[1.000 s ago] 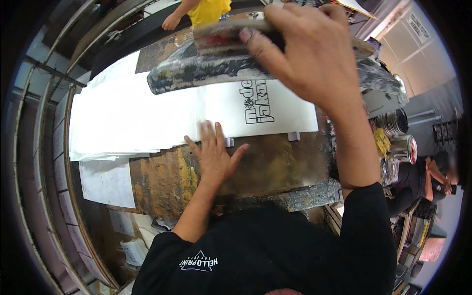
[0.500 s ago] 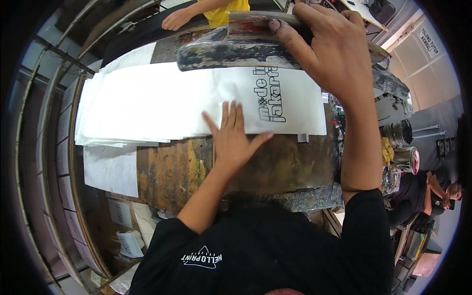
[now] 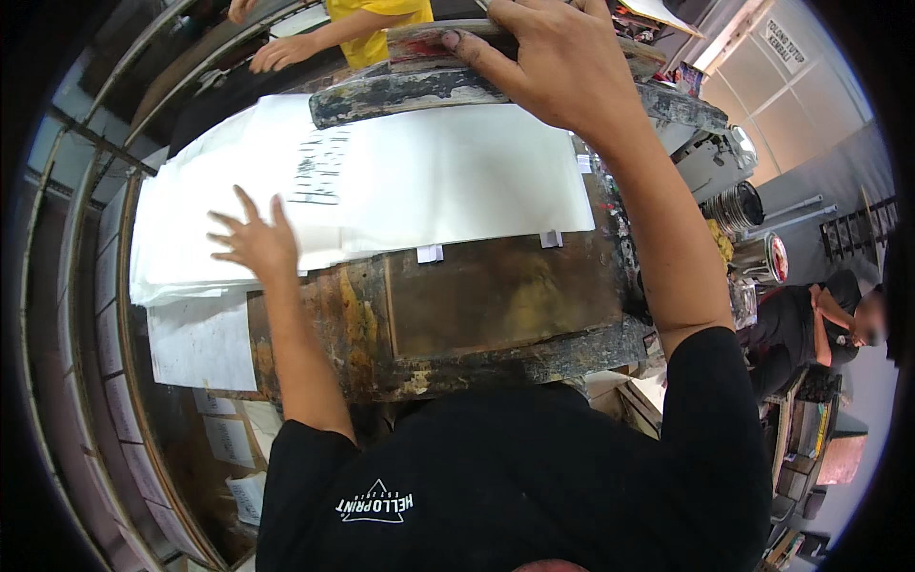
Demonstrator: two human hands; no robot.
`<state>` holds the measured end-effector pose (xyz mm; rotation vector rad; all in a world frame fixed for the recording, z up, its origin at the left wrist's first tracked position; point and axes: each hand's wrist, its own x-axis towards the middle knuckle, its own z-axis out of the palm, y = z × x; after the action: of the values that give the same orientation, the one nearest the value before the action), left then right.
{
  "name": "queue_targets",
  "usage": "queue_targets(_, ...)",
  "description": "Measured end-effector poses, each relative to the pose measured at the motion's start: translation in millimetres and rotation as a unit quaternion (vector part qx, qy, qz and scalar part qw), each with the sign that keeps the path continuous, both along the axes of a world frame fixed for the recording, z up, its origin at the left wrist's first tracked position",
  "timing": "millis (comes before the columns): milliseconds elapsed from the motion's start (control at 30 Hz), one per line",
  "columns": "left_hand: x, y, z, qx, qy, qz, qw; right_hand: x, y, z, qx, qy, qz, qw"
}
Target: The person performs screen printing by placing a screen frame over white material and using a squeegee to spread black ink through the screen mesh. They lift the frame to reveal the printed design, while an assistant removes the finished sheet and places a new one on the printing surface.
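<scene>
Raised at the far side of the table is a paint-stained wooden screen-printing frame [image 3: 410, 98]. My right hand [image 3: 572, 76] is closed over its upper part, thumb lying along a red-smeared wooden bar; the fingertips are partly out of sight. Over a broad stack of white sheets [image 3: 181, 224] at the left, my left hand [image 3: 255, 243] is open, its fingers spread. Just right of it lies a printed sheet [image 3: 319, 172] with dark lettering blurred by motion. Below the frame, a blank white sheet [image 3: 467, 176] lies on the table.
Small pale tabs [image 3: 431, 254] show along the blank sheet's near edge on the stained wooden table [image 3: 324, 324]. A metal rack [image 3: 114, 315] stands left. A person in yellow [image 3: 376, 29] reaches in beyond the table. Cans [image 3: 762, 257] and a seated person [image 3: 810, 329] are at right.
My left hand has moved left, and the printed sheet has shifted left too, leaving a blank sheet under the raised frame. My right hand stays on the frame. The whole view has shifted slightly.
</scene>
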<state>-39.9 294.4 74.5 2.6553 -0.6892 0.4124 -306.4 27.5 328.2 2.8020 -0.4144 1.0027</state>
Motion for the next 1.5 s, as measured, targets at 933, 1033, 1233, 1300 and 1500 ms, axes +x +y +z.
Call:
queue_targets(933, -255.7, -189.9, -62.3, 0.011, -0.012, -0.415, 0.909, 15.0, -21.2, 17.9, 0.027, 0.061, -0.013, 0.998)
queue_targets(1033, -258.0, -187.6, -60.9, 0.007, 0.007, -0.424, 0.906, 22.6, -8.5, 34.3, 0.115, 0.098, -0.089, 0.984)
queue_targets(1233, -264.4, -185.7, -60.9, -0.002, 0.023, -0.426, 0.904, 18.0, -31.2, 12.7, 0.013, 0.012, -0.021, 1.0)
queue_targets(1300, -263.9, -181.7, -60.3, -0.006, 0.021, -0.425, 0.905, 17.6, -25.4, 13.5, 0.023, 0.021, -0.03, 0.999)
queue_targets(1500, -248.6, -164.9, -20.1, -0.096, 0.029, -0.316, 0.944, 21.7, -24.2, 16.0, 0.111, 0.015, 0.009, 0.994)
